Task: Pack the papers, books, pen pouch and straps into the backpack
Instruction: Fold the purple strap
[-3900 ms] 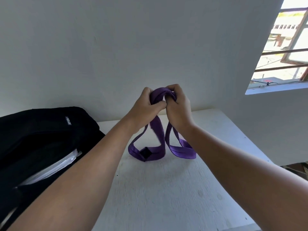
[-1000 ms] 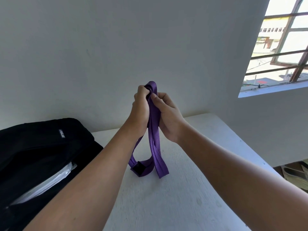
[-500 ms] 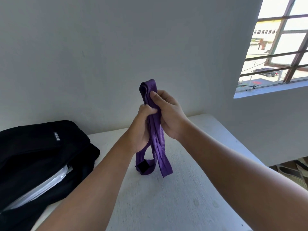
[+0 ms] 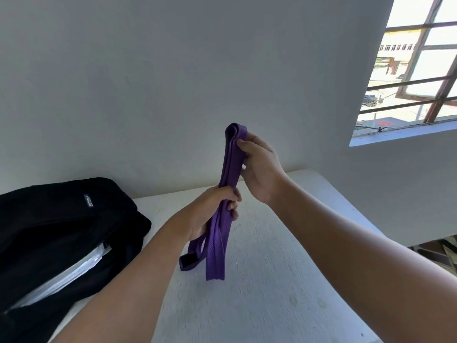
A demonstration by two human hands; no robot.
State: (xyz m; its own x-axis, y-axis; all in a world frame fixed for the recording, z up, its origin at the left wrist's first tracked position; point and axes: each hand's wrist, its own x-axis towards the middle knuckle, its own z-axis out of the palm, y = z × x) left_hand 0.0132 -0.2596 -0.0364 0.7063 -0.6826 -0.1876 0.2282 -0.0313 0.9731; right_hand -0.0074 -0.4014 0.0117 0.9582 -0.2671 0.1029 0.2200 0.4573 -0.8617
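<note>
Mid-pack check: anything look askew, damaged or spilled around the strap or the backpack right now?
Nothing stands out. The purple strap is folded into a neat bundle, pinched near the top by the right hand and gripped lower by the left hand; only its ends hang unevenly. The black backpack lies open on the white table with white papers inside.

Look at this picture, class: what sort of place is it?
Probably a plain room in a home or school, on an upper floor. A white table stands against a bare white wall, a barred window overlooks buildings and a parked car, and a black backpack holds papers.
</note>
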